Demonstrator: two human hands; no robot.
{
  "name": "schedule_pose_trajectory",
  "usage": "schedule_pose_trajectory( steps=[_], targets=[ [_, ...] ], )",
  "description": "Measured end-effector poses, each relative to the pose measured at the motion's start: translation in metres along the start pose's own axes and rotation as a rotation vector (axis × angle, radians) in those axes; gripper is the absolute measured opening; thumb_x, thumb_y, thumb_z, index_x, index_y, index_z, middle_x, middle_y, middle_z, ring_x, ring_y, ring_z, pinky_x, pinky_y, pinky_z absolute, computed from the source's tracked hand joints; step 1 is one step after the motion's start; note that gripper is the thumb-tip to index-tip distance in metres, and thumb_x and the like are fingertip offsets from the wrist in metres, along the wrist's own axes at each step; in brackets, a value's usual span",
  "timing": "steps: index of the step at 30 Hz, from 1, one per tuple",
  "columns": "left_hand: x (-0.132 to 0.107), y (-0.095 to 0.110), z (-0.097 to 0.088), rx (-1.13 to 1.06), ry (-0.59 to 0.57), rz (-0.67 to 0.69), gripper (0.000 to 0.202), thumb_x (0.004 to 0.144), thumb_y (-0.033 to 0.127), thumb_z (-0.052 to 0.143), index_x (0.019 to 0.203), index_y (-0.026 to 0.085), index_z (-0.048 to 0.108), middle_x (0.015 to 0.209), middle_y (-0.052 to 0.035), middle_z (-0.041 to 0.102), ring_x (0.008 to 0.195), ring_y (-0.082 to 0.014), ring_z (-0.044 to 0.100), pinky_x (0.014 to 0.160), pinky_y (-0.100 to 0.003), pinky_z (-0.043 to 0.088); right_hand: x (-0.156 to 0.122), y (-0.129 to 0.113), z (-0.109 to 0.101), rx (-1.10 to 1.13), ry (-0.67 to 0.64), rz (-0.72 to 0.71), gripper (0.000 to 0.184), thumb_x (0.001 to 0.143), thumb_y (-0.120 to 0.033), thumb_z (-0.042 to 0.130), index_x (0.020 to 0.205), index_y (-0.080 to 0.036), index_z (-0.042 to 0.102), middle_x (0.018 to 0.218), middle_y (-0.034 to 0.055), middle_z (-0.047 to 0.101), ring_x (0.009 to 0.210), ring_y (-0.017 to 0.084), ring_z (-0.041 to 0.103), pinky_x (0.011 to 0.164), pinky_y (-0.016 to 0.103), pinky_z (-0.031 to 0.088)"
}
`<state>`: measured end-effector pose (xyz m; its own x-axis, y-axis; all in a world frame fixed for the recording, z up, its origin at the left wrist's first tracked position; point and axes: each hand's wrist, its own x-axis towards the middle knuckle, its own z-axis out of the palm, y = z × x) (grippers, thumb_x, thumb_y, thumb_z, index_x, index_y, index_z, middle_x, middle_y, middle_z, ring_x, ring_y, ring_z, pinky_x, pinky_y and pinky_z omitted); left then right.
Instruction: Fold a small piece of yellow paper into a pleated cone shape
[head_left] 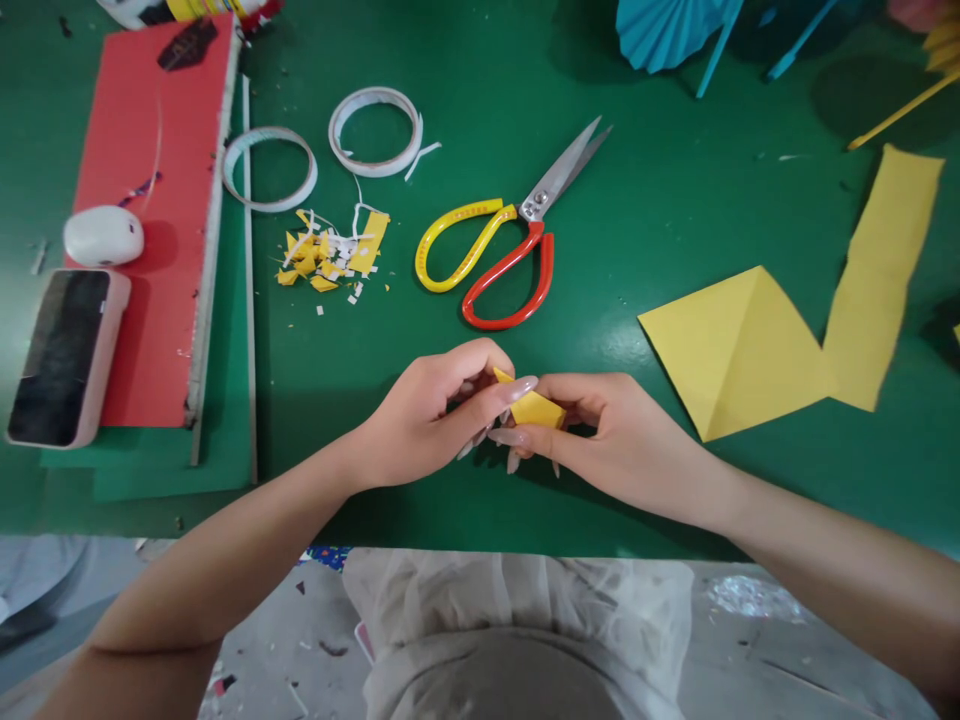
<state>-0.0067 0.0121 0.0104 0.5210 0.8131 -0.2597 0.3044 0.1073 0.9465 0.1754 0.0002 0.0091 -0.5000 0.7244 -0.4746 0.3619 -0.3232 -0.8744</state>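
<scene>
Both hands meet near the front edge of the green counter (675,200). Left hand (420,425) and right hand (615,445) share one small folded yellow piece (536,408). Left grip is pinched on its left end, fingertip over the top; right grip grasps its right end. Can't tell if the piece touches the counter. Scissors (510,250) lie shut just beyond the hands. Scraps (330,255) and tape roll (270,168) sit further left. Yellow sheet (742,350) lies right, apart. Phone (64,355) overlaps the red board (157,150) at far left.
</scene>
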Motion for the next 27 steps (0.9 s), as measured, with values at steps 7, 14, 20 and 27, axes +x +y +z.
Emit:
schedule_pose_trajectory(
  steps=[7, 14, 20, 27],
  targets=[
    [0.0000, -0.0018, 0.0023, -0.031, -0.008, 0.015, 0.015, 0.089, 0.024, 0.052, 0.077, 0.017, 0.046, 0.056, 0.0076, 0.047, 0.043, -0.0022, 0.045, 0.041, -0.011, 0.036, -0.0032, 0.0025, 0.0019, 0.000, -0.004, -0.051, 0.009, 0.086, -0.027, 0.057, 0.081, -0.020, 0.053, 0.066, -0.0036, 0.061, 0.060, 0.012, 0.061, 0.052, 0.023, 0.047],
    [0.0000, -0.0027, 0.0001, -0.051, 0.027, -0.008, 0.016, 0.089, 0.026, 0.051, 0.077, 0.017, 0.047, 0.053, 0.0077, 0.049, 0.040, -0.0028, 0.044, 0.040, -0.012, 0.037, 0.0003, 0.0009, -0.0004, 0.013, -0.039, 0.006, 0.012, 0.084, -0.031, 0.060, 0.084, -0.019, 0.058, 0.068, -0.0015, 0.065, 0.061, 0.014, 0.062, 0.056, 0.025, 0.049],
    [0.0004, -0.0025, 0.0023, -0.050, 0.009, -0.009, 0.016, 0.088, 0.025, 0.054, 0.076, 0.017, 0.047, 0.052, 0.0082, 0.047, 0.041, -0.0026, 0.045, 0.040, -0.012, 0.036, -0.0026, -0.0004, 0.0010, 0.083, -0.035, 0.017, 0.012, 0.084, -0.030, 0.061, 0.082, -0.019, 0.056, 0.062, -0.0031, 0.062, 0.053, 0.011, 0.060, 0.048, 0.022, 0.046],
    [0.0032, -0.0020, 0.0000, -0.031, 0.033, -0.036, 0.017, 0.087, 0.027, 0.055, 0.076, 0.017, 0.048, 0.054, 0.0072, 0.049, 0.041, -0.0031, 0.044, 0.040, -0.013, 0.036, 0.0010, -0.0057, -0.0021, 0.155, -0.065, 0.060, 0.015, 0.079, -0.031, 0.067, 0.079, -0.018, 0.060, 0.072, 0.0008, 0.069, 0.066, 0.015, 0.067, 0.058, 0.024, 0.052]
  ],
)
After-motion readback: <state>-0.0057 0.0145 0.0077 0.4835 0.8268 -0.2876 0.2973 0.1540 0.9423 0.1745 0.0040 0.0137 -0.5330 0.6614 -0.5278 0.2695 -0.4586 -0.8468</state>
